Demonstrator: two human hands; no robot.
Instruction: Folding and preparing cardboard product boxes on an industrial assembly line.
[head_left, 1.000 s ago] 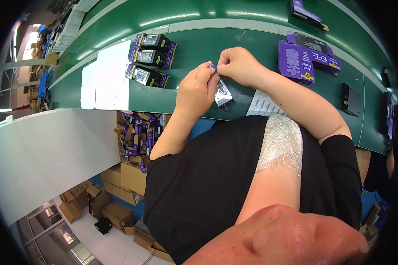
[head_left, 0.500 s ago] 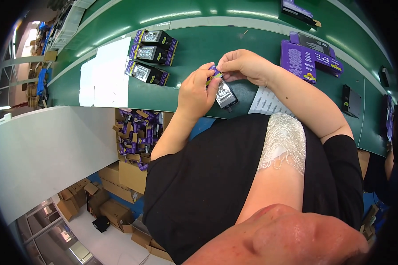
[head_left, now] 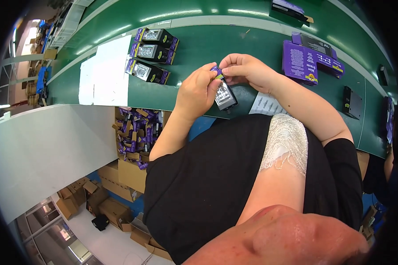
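Note:
Between my hands is a small black lamp [head_left: 225, 96] with a clear front over a silvery inside, its lower end close to the table's near edge. A small folded purple card piece [head_left: 217, 72] sits at the lamp's far end. My left hand [head_left: 195, 92] is closed on this card piece, fingers over it and thumb along the lamp's side. The fingertips of my right hand [head_left: 248, 72] pinch together at the card's right edge; what exactly lies between them is partly hidden.
Lamps with purple card ends [head_left: 148, 72] stand in a row at left, beside white sheets [head_left: 104, 73]. Flat purple packaging [head_left: 300, 64], a black part [head_left: 352, 102] and a sticker sheet [head_left: 266, 105] lie rightward. A carton of purple card pieces [head_left: 139, 132] stands below the table.
Both hands stay at the lamp; my right hand has shifted slightly down and right, its fingers still at the card. At the far top right, a purple-and-black box has moved left.

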